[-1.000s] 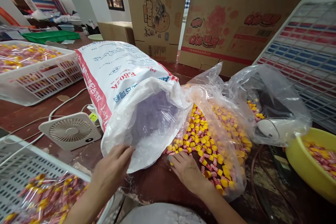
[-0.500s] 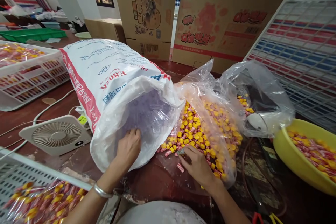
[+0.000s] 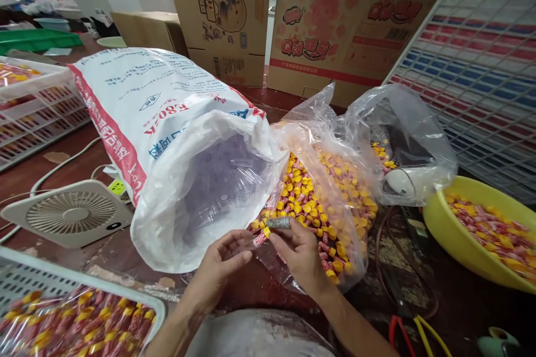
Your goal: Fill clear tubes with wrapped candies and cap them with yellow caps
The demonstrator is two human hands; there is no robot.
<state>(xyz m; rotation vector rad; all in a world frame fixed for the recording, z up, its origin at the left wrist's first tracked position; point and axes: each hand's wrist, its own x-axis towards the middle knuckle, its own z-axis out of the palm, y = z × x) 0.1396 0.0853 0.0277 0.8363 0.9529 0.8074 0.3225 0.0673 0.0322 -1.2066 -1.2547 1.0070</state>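
My right hand (image 3: 299, 251) pinches a small yellow cap with a red-and-white patterned stem (image 3: 262, 236). A grey wrap (image 3: 277, 223) covers its index finger. Close beside the capped piece, my left hand (image 3: 226, 262) has its fingers curled toward the thumb; whatever lies between them, perhaps something clear, I cannot make out. Behind the hands, a clear plastic bag (image 3: 335, 178) spills a heap of the same yellow-capped pieces (image 3: 305, 201). To the left lies a white woven sack (image 3: 167, 89), its mouth facing me, with clear plastic pieces (image 3: 234, 178) inside.
A small fan (image 3: 69, 213) stands at the left. A white basket (image 3: 157, 304) at front left holds finished-looking capped tubes (image 3: 75, 323). At right are a yellow basin (image 3: 439, 223) of pieces and red-and-yellow-handled pliers (image 3: 412, 329). Cardboard boxes (image 3: 326, 61) stand behind.
My left hand has come out of the sack's mouth and moved right, beside my right hand. My right hand has lifted a capped piece from the heap's edge. The view has shifted slightly.
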